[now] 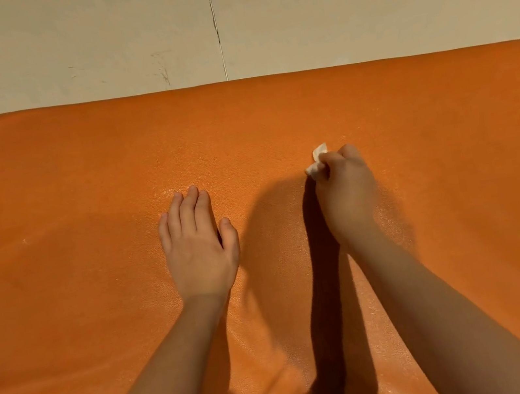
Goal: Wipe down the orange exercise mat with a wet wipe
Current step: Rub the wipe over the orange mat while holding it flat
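- The right hand point(343, 189) is curled into a fist round a bunched white wet wipe point(316, 161). The wipe's crumpled end sticks out on the far-left side of the knuckles, and the fist looks pressed down on the mat.
- The left hand point(198, 245) lies palm down on the mat, its fingers point(195, 200) straight and close together. It holds nothing and sits left of the right hand, apart from it. It seems to be bracing.
- The orange exercise mat point(76, 176) lies under both hands and fills the view from the near edge to its far edge. A faint sheen beside the right wrist and just beyond the left hand is probably dampness.
- Step in hand, as I judge it: mid-wipe across the middle of the mat. How much is done cannot be told.
- The next move calls for steady downward pressure and a sweep over the duller stretches, with the left hand stopping the mat from rucking.
- Containers: none in view, neither wipe packet nor bin.
- Beyond the far edge is pale tiled floor point(53, 42) with a dark grout line point(215, 22) and scuff marks point(161, 68).
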Motion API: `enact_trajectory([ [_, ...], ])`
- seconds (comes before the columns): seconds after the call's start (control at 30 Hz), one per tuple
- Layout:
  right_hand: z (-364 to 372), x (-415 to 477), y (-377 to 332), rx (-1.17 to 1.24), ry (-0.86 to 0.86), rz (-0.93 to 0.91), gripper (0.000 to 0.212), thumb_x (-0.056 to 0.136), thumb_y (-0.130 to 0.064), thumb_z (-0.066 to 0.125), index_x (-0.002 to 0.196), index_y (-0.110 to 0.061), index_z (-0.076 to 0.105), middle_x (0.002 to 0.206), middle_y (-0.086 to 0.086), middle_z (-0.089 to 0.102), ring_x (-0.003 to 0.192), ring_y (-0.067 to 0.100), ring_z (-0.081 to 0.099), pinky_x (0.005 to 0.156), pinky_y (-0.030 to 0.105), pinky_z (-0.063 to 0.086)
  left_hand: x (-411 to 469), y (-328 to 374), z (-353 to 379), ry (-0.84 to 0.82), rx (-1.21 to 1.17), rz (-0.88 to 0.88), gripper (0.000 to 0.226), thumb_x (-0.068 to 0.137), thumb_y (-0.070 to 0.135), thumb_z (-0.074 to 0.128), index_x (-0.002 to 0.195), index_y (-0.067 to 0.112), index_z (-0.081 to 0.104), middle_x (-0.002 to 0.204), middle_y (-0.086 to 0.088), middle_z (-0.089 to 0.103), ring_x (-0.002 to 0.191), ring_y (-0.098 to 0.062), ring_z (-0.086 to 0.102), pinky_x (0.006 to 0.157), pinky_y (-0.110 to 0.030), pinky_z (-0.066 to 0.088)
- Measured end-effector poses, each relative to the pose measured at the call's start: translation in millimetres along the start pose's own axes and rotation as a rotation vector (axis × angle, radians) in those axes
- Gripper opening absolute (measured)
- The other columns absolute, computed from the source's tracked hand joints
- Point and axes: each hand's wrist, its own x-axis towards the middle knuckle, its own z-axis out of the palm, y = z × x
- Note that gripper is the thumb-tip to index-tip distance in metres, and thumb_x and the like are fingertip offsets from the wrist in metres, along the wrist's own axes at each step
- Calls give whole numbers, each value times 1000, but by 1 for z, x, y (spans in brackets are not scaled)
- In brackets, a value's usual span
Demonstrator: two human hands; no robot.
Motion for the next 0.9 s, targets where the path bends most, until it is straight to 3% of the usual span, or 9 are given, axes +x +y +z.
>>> enact_trajectory([
  [0.07,4,-4,-16,21,-38,-28,20,90,-12,55,100,-1,68,92,17,54,75,36,55,62,36,37,-1,1,0,-9,4,2,51,94,31,39,135,4,52,143,-11,49,139,-29,34,118,-42,14],
  [0.2,-1,-3,-9,55,-188,-364,16,87,-8,58,95,2,68,89,19,57,72,36,57,60,36,44,-1,2,-1,-31,13,-7,53,94,32,38,138,5,50,145,-10,48,141,-27,31,119,-41,12],
  [0.27,-7,17,2,40,-167,-318,16,90,-8,57,98,1,68,92,16,56,76,34,57,62,33,43,-1,2,-1,-38,19,-14,54,94,33,37,138,5,50,145,-10,48,141,-27,31,119,-40,10],
  [0.4,2,30,-4,107,-20,-40,23,90,-3,50,106,2,66,98,16,52,82,33,55,67,34,41,0,3,-1,-32,15,-18,54,92,33,39,137,6,51,145,-10,48,140,-28,33,119,-40,11],
  [0.57,5,30,-3,96,-197,-455,19,88,-9,56,101,-4,69,88,14,57,79,33,58,64,35,48,0,5,0,-19,19,-9,52,92,32,40,135,5,53,143,-11,50,139,-27,34,118,-40,13],
  [0.63,5,52,11,64,-78,-365,20,86,-5,54,97,0,69,90,18,56,79,34,57,64,34,44,0,4,0,-19,19,-6,53,92,32,40,135,5,52,143,-11,50,139,-27,33,118,-41,13],
  [0.73,12,68,10,81,88,-47,22,87,-4,49,95,5,67,94,22,54,80,37,54,65,32,31,0,3,0,-22,27,-9,53,92,32,39,136,5,52,143,-11,50,138,-28,33,118,-42,14],
  [0.77,16,65,2,92,92,-58,23,87,-5,48,95,6,67,92,23,54,79,37,53,64,34,33,0,4,0,-21,30,-9,53,92,32,40,136,5,52,142,-11,50,138,-28,34,118,-43,15],
  [0.9,16,60,-5,83,-99,-454,24,84,-9,54,99,1,70,87,19,58,79,35,57,63,33,41,-1,6,-1,-28,23,-18,52,92,31,40,135,4,53,142,-11,51,138,-28,34,117,-48,21],
])
